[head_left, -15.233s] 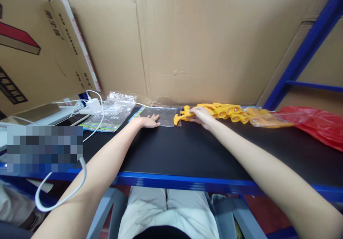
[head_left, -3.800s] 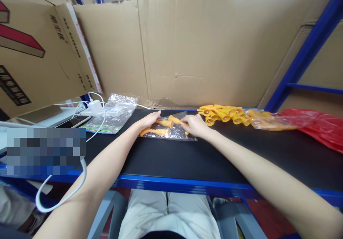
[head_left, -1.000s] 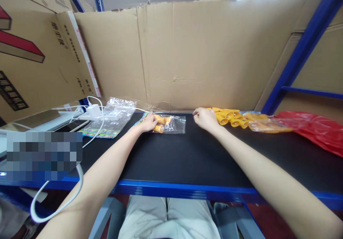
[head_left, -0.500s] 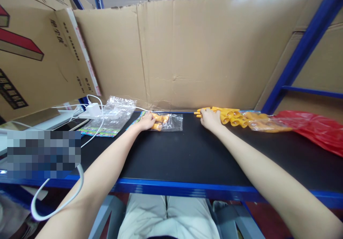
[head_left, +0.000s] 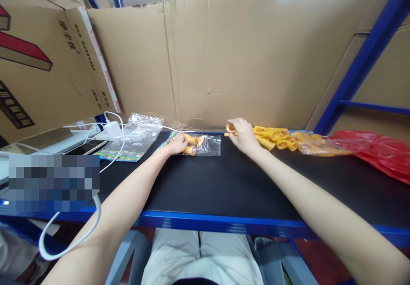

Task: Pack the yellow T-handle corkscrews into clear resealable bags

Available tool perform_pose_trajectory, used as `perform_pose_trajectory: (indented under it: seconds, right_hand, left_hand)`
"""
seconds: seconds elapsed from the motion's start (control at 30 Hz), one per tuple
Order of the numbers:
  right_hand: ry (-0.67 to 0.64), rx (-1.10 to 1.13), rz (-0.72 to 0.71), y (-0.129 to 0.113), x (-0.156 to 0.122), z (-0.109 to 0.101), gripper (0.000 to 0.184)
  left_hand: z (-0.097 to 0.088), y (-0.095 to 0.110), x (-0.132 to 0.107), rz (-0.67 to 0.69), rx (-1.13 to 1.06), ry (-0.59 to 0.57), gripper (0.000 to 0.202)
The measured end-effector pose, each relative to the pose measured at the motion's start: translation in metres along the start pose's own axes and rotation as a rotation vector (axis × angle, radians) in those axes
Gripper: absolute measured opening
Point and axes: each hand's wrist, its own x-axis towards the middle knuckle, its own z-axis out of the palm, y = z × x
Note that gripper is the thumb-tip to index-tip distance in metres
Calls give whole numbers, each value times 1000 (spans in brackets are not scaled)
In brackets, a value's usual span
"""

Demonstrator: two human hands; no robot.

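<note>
My left hand (head_left: 177, 143) lies on a small clear plastic bag (head_left: 212, 145) with a colourful header, its fingers curled over the header end. Inside the bag are a few yellow horn-shaped plastic pieces (head_left: 190, 150). My right hand (head_left: 246, 136), closed, holds a yellow plastic horn (head_left: 230, 127) whose round open end shows beyond the fingertips. Part of that horn is hidden by the hand. Just right of this hand, a pile of yellow plastic horns (head_left: 278, 138) rests on the black tabletop, several flared ends turned toward me.
More bagged yellow horns (head_left: 315, 145) and a red plastic bag (head_left: 373, 150) lie to the right. On the left are a larger clear bag (head_left: 141, 138), a white charger (head_left: 112, 129) with cables and a phone (head_left: 86, 147). A cardboard wall (head_left: 224, 63) stands behind the black table (head_left: 221, 187).
My right hand has lifted slightly and moved left from the pile, with a yellow horn now in it, its open end showing. My left hand stays on the small bag.
</note>
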Motion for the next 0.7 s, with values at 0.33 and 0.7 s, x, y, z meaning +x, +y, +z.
perform_pose_trajectory:
  seconds: [0.33,0.7]
  right_hand:
    - [-301,127,-69,-36,-6,14,40]
    - [-505,9,56,-3,-13,22,37]
  left_hand:
    - [-6,14,-6,-4,36,-36,19]
    - [-7,13,-5,-28,84,-69,21]
